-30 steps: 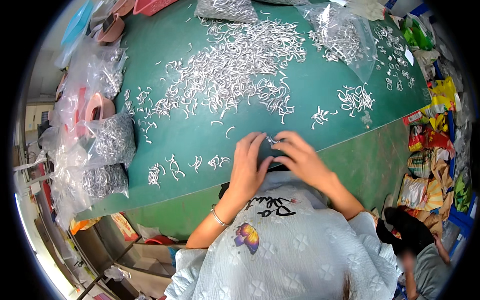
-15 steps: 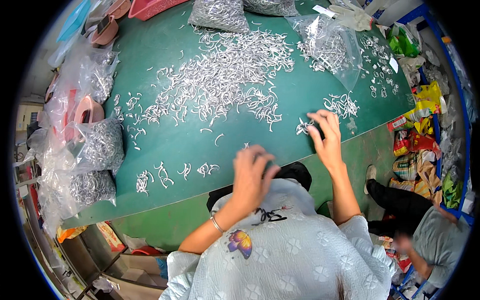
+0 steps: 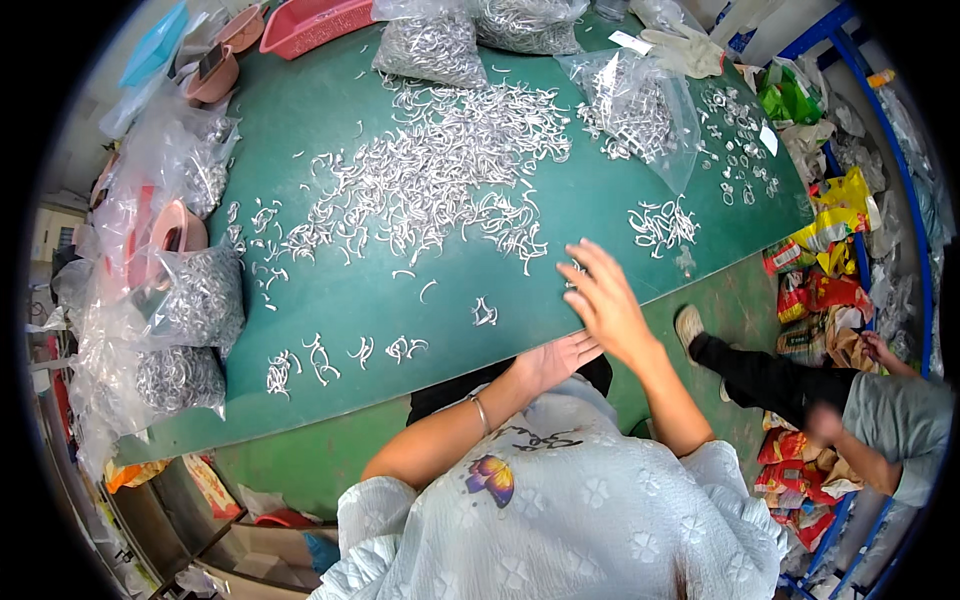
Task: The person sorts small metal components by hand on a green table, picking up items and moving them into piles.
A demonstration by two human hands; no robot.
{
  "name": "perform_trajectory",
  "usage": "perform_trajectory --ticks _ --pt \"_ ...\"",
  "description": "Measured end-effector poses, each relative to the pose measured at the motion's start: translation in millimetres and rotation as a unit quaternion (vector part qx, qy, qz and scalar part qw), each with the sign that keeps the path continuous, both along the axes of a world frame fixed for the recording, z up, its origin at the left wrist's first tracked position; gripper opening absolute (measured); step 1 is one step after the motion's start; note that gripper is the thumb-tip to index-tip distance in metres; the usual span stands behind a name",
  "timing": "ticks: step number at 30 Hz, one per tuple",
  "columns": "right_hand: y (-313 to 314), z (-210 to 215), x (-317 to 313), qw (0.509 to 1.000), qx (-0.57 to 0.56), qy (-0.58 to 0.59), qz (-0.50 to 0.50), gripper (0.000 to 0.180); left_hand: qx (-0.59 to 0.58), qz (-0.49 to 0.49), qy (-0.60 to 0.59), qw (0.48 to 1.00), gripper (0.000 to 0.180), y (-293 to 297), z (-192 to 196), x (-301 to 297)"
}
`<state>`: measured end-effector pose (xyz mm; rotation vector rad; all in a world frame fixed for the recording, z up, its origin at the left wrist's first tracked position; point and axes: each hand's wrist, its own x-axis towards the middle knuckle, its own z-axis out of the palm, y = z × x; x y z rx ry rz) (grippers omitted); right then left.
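Both hands hold nothing. Spread flat with fingers apart, the right hand [image 3: 607,300] hovers over the near edge of the green table [image 3: 340,110], palm down, its fingertips close to a few loose metal hooks [image 3: 574,268] lying on the surface (whether a finger actually touches one cannot be told). Just below it, the left hand [image 3: 556,358] rests at the table's front edge with its fingers extended and slightly parted, a thin bracelet [image 3: 481,412] on its wrist.

A small bundle of hooks [image 3: 484,314] lies alone on the green surface to the left of both hands, and a row of small sorted clusters [image 3: 340,355] runs along the near edge further left. Beyond them a broad heap of silvery hooks [image 3: 430,185] covers the middle of the table. Another small pile [image 3: 662,222] sits to the right, near the edge.

Clear plastic bags of the same parts stand at the far side [image 3: 432,45] and in a stack along the left edge [image 3: 195,300]. A pink tray [image 3: 315,20] sits at the far rim.

To the right, on the floor beside coloured wrappers [image 3: 820,290], another person [image 3: 890,420] crouches, one shoe [image 3: 688,325] near the table.
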<state>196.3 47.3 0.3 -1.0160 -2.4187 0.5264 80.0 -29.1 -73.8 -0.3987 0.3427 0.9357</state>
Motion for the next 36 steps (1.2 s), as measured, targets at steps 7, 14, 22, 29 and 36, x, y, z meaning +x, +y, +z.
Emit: perform_trajectory --ticks 7,14,22,29,36 --pt "-73 -11 14 0.997 -0.022 0.028 0.074 0.032 -0.059 0.041 -0.285 0.956 0.065 -4 8 -12" --pt "-73 -5 14 0.974 0.033 0.223 -0.015 0.015 0.041 -0.188 0.233 0.953 0.035 -30 -14 -18" --pt "-12 11 -11 0.969 0.014 0.225 -0.099 0.018 0.050 -0.069 0.258 0.962 0.026 30 145 -111" --pt "-8 -13 -21 0.978 0.099 0.114 -0.144 0.022 0.282 0.173 0.526 0.784 0.024 280 223 -227" --pt "-8 -19 -28 0.978 0.130 0.112 -0.122 0.023 0.278 -0.005 0.939 0.201 0.063 395 192 -309"
